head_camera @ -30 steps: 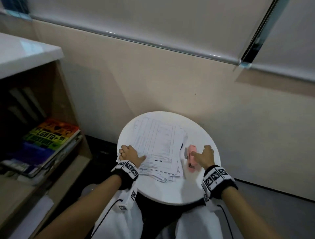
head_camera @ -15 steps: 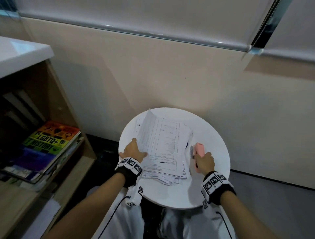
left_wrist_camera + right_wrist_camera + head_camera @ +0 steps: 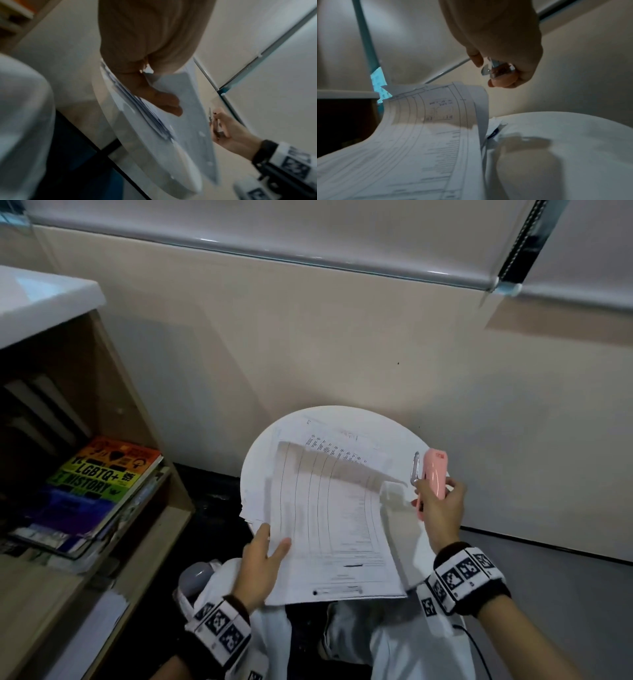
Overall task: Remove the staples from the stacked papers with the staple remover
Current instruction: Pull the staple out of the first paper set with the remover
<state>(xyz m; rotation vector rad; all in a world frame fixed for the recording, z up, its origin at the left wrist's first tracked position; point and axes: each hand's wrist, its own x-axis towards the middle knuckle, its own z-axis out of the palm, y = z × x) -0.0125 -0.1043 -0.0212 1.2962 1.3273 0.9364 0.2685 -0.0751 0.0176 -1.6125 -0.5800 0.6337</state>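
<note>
- A wooden shelf unit point(image 3: 113, 392) with a white top is seen at the left; a stack of books point(image 3: 92, 491) is laid flat on its shelf, the uppermost with a rainbow cover reading "LGBTQ+ HISTORY".
- A round white table point(image 3: 407, 440) is set against the beige wall, in front of the seated person's knees.
- Stacked papers point(image 3: 294, 446) are spread on the table, their edges uneven at the left.
- One set of printed sheets point(image 3: 335, 529) is held lifted off the stack, tilted toward the person, its near edge past the table's rim. In the right wrist view its far top is curled over.
- The left hand point(image 3: 262, 563) is noted at the set's lower left corner: the thumb is pressed on top, the fingers are curled beneath, so the sheets are pinched.
- The right hand point(image 3: 440, 508) is raised above the table's right side, clear of the papers, fingers wrapped round the tool.
- A pink staple remover point(image 3: 433, 474) is gripped there, its metal jaw end pointing up and away. Whether the jaws are closed cannot be told.
</note>
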